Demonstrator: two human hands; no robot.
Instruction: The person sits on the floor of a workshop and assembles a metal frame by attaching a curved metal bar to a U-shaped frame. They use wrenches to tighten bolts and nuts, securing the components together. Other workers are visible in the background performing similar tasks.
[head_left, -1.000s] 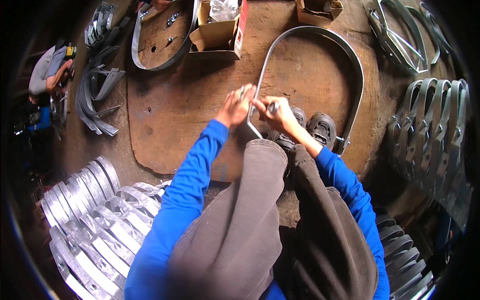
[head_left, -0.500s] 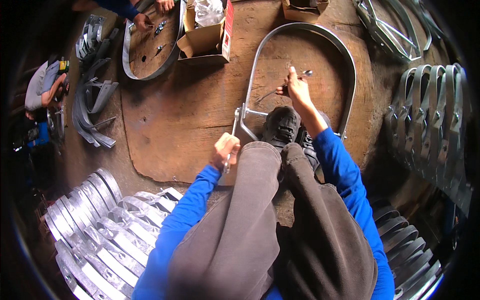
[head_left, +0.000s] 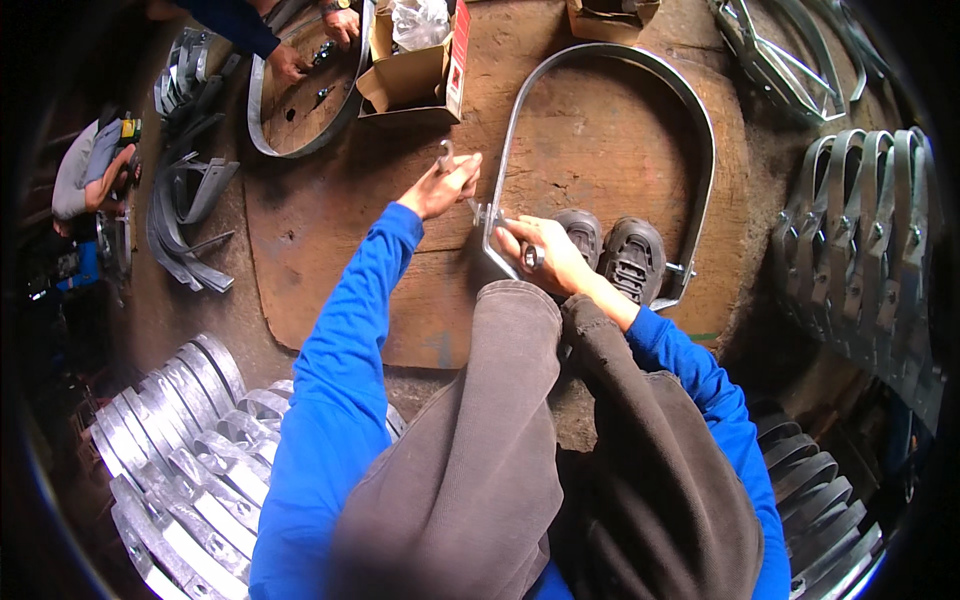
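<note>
A large U-shaped band of flat metal (head_left: 708,145) lies on the wooden board, a bolt (head_left: 481,214) through its near left corner. My left hand (head_left: 440,188) is closed around a wrench (head_left: 446,150). One end of this wrench shows beyond my fingers; the other reaches down to the bolt. Inside the band, at the same corner, is my right hand (head_left: 550,250). Its fingers are wrapped round a second wrench (head_left: 534,258), whose ring end shows by the palm. Whether this one sits on the nut is hidden. My shoes (head_left: 634,262) rest within the band.
Finished metal bands stand stacked at right (head_left: 845,220), and more metal bands (head_left: 180,430) lie at lower left. An open cardboard box (head_left: 410,90) holds a plastic bag. A co-worker's hands (head_left: 290,62) are over another band (head_left: 255,110) at upper left.
My left hand has swung up and forward with its wrench, beyond the bolt. My right hand has come down and left to the corner, bringing its wrench. The co-worker's hands shifted slightly.
</note>
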